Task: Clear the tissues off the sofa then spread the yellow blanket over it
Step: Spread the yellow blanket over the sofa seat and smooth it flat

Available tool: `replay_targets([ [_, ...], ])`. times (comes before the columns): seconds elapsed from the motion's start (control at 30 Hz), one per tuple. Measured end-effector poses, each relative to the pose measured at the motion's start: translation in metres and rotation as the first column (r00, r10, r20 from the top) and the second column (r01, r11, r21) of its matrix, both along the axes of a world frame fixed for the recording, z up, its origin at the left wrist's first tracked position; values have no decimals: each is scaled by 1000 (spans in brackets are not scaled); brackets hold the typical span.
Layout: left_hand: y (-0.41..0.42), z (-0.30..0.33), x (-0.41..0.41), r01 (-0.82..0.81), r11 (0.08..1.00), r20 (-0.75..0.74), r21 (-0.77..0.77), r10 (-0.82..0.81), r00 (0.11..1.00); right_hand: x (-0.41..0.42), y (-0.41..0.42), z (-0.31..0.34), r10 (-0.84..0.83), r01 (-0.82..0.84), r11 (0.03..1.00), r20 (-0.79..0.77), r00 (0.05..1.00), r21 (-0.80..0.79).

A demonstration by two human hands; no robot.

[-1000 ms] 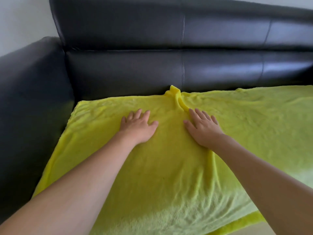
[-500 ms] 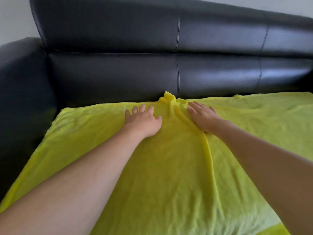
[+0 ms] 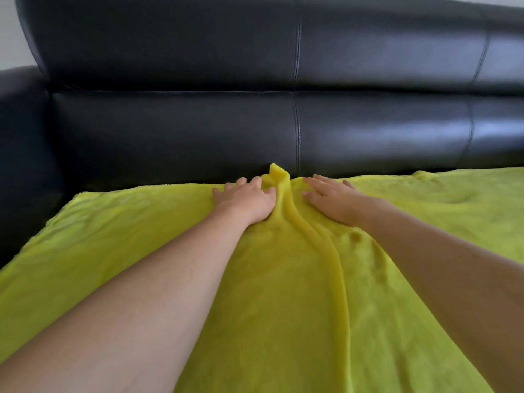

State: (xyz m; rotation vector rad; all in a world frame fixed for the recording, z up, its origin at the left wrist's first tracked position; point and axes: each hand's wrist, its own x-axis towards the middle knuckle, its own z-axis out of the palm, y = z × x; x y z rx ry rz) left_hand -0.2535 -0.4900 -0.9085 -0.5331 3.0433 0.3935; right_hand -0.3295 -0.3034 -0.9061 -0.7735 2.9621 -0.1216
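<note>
The yellow blanket (image 3: 283, 293) lies spread across the seat of the black leather sofa (image 3: 198, 129), its far edge against the backrest. A raised fold of the blanket runs from the backrest toward me between my hands. My left hand (image 3: 245, 201) presses flat on the blanket just left of the fold, fingers straight. My right hand (image 3: 330, 197) lies flat on the blanket just right of it. No tissues are in view.
The sofa's left armrest (image 3: 19, 165) rises beside the blanket's left edge. A pale wall (image 3: 11, 32) shows at the upper left behind the backrest.
Both hands have slid forward over the blanket to the backrest, pushing the cloth. The fold between them has bunched up taller. My head has moved closer and lower.
</note>
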Motion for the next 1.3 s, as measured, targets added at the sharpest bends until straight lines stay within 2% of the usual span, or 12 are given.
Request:
replay_targets([
  [0.13, -4, -12, -2, -26, 999, 74, -18, 27, 997, -20, 18, -15, 23, -25, 999, 64, 998, 37],
  [0.4, 1, -9, -3, -70, 997, 131, -24, 73, 989, -55, 101, -16, -57, 54, 996, 42, 997, 72],
  [0.6, 7, -1, -4, -112, 994, 169, -21, 114, 979, -58, 106, -18, -83, 80, 995, 53, 995, 59],
  [0.7, 13, 5, -15, -121, 992, 93, -35, 124, 988, -54, 98, -8, -58, 60, 997, -52, 997, 44],
  [0.8, 30, 6, -32, -51, 998, 63, -29, 52, 997, -59, 89, 1, 1, 3, 1000, -184, 983, 22],
  [0.93, 37, -3, -41, -53, 998, 147, 18, 50, 988, -70, 95, -7, -45, 47, 992, -18, 999, 116],
  [1.0, 34, -2, -42, -64, 998, 158, 11, 62, 986, -74, 102, -12, -107, 102, 991, 48, 993, 87],
  [1.07, 38, 2, -41, -73, 996, 129, -41, 78, 989, -77, 106, -15, -124, 121, 991, 52, 991, 60],
  [1.17, 70, 8, -22, -67, 996, -34, -64, 65, 997, -76, 105, -14, -117, 115, 991, 42, 992, 62],
  [1.23, 103, 4, 4, 20, 998, -110, -52, -26, 994, -75, 105, -14, -111, 110, 993, 33, 993, 34],
  [1.3, 130, -3, 31, 125, 988, -79, -91, -132, 988, -71, 107, -10, -110, 110, 993, 5, 994, -45],
])
